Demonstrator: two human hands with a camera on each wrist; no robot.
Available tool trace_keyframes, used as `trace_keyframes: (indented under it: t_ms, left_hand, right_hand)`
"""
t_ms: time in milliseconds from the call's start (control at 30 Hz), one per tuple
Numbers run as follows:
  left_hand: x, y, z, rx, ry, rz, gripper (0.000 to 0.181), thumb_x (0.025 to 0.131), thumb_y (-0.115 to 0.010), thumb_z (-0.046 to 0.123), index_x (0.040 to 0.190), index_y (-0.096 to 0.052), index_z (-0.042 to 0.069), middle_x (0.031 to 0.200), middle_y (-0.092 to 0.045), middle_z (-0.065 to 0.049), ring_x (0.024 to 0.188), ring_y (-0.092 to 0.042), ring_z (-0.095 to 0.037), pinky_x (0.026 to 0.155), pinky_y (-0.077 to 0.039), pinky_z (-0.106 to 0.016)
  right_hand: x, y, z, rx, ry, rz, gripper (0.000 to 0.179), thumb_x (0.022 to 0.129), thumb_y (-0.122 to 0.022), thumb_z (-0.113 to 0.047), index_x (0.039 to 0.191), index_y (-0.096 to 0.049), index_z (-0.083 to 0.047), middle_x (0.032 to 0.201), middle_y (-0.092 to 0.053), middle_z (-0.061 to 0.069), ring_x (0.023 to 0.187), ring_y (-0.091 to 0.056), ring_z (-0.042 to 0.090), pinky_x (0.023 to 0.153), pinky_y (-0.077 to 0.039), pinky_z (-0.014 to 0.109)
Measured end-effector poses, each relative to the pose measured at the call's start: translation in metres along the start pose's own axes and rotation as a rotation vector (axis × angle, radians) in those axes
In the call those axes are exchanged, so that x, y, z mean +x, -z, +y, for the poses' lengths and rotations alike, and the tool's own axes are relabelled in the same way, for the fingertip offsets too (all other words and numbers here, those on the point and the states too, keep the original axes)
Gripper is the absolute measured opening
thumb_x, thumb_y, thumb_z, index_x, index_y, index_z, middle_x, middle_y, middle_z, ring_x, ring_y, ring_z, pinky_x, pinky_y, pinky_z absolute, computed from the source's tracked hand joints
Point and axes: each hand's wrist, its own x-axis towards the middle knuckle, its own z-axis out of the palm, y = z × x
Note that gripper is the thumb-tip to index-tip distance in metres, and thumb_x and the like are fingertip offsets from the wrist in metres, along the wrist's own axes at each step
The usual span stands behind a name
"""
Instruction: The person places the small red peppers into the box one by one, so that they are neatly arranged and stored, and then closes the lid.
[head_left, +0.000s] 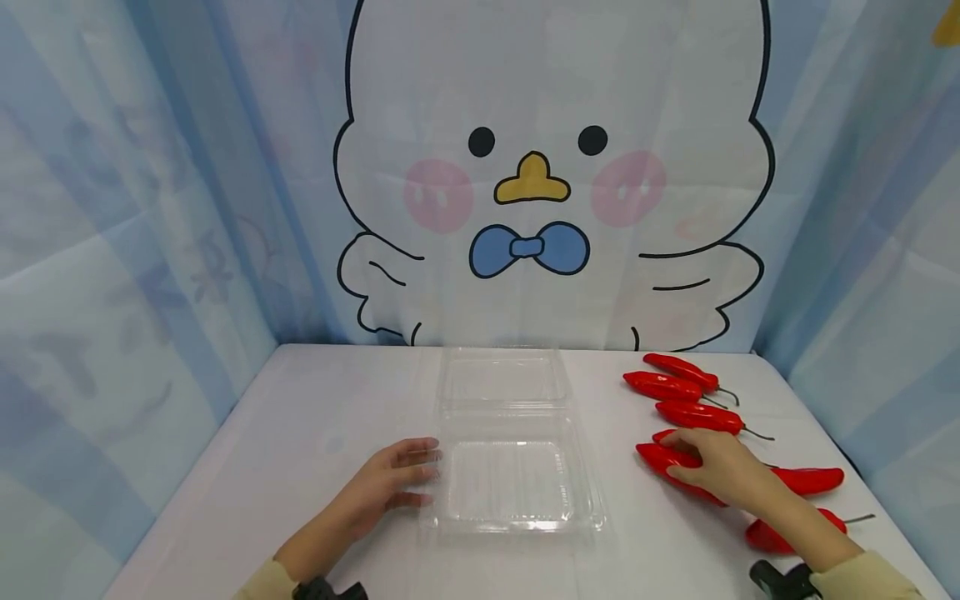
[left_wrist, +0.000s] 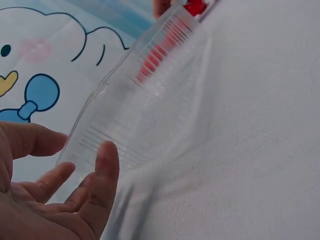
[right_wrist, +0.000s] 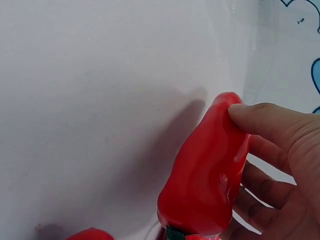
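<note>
In the head view my right hand (head_left: 720, 468) pinches a red chili pepper (head_left: 658, 460) between thumb and fingers, over the right part of the table. The right wrist view has this glossy pepper (right_wrist: 202, 172) close up, its green stem end low in the frame and my thumb near its narrow tip. A clear plastic clamshell box (head_left: 506, 483) lies opened out in the middle, its lid (head_left: 504, 382) folded back toward the curtain. Beside its left edge is my left hand (head_left: 382, 483), fingers loosely spread and gripping nothing; its fingertips are right at the box's side.
More red peppers lie at the right: several (head_left: 701, 417) in a row behind my right hand, one (head_left: 812, 481) beyond my wrist and another (head_left: 771, 537) partly under my forearm. A curtain with a cartoon chick (head_left: 528, 292) stands behind the white table (head_left: 330, 400).
</note>
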Motion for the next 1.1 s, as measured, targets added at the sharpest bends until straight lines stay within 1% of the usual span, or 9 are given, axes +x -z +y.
trace_keyframes:
  t_ms: [133,233,400,633,900,1100]
  left_hand:
    - [-0.001,0.0,0.0,0.001,-0.014,-0.002,0.055,0.097,-0.067,0.012,0.147,-0.048,-0.003,0.15,-0.052,-0.026,0.128,-0.06,-0.032,0.102,-0.056,-0.044]
    - [-0.001,0.0,0.0,-0.002,-0.016,-0.007,0.055,0.098,-0.066,0.012,0.147,-0.047,-0.003,0.151,-0.051,-0.026,0.131,-0.059,-0.033,0.106,-0.053,-0.047]
    - [-0.002,-0.001,0.0,-0.004,-0.007,-0.01,0.055,0.098,-0.066,0.013,0.148,-0.047,-0.002,0.152,-0.05,-0.026,0.13,-0.059,-0.033,0.106,-0.053,-0.049]
    - [0.0,-0.001,-0.002,-0.019,-0.008,-0.001,0.056,0.098,-0.066,0.014,0.148,-0.046,-0.001,0.149,-0.053,-0.025,0.125,-0.062,-0.028,0.101,-0.057,-0.043]
    - [0.001,0.0,-0.003,-0.021,-0.004,-0.019,0.058,0.099,-0.065,0.015,0.15,-0.043,-0.001,0.147,-0.056,-0.023,0.123,-0.063,-0.024,0.102,-0.056,-0.041]
    - [0.0,0.0,-0.001,-0.026,-0.008,-0.025,0.058,0.099,-0.066,0.015,0.15,-0.043,-0.001,0.148,-0.054,-0.024,0.124,-0.063,-0.025,0.102,-0.056,-0.04]
  right_hand:
    - [0.001,0.003,-0.005,0.033,0.01,0.009,0.05,0.078,-0.089,-0.024,0.122,-0.072,-0.006,0.113,-0.073,0.013,0.104,-0.067,0.031,0.083,-0.063,0.048]
    - [0.001,0.007,-0.009,0.05,0.014,0.007,0.052,0.078,-0.09,-0.025,0.123,-0.072,-0.005,0.112,-0.073,0.012,0.104,-0.066,0.03,0.081,-0.064,0.046]
    - [0.004,0.011,-0.013,0.049,0.029,0.009,0.053,0.078,-0.09,-0.025,0.123,-0.071,-0.004,0.111,-0.073,0.01,0.102,-0.066,0.029,0.08,-0.064,0.045]
    - [0.007,0.013,-0.017,0.042,0.056,0.023,0.052,0.078,-0.089,-0.025,0.122,-0.072,-0.004,0.111,-0.073,0.012,0.101,-0.067,0.03,0.08,-0.064,0.046]
    - [0.009,0.013,-0.027,0.032,0.084,0.035,0.05,0.077,-0.09,-0.026,0.12,-0.074,-0.005,0.117,-0.072,0.019,0.101,-0.068,0.032,0.078,-0.064,0.045]
    - [0.009,0.014,-0.035,0.046,0.072,0.029,0.049,0.078,-0.089,-0.025,0.121,-0.073,-0.006,0.108,-0.073,0.01,0.097,-0.066,0.025,0.076,-0.064,0.042]
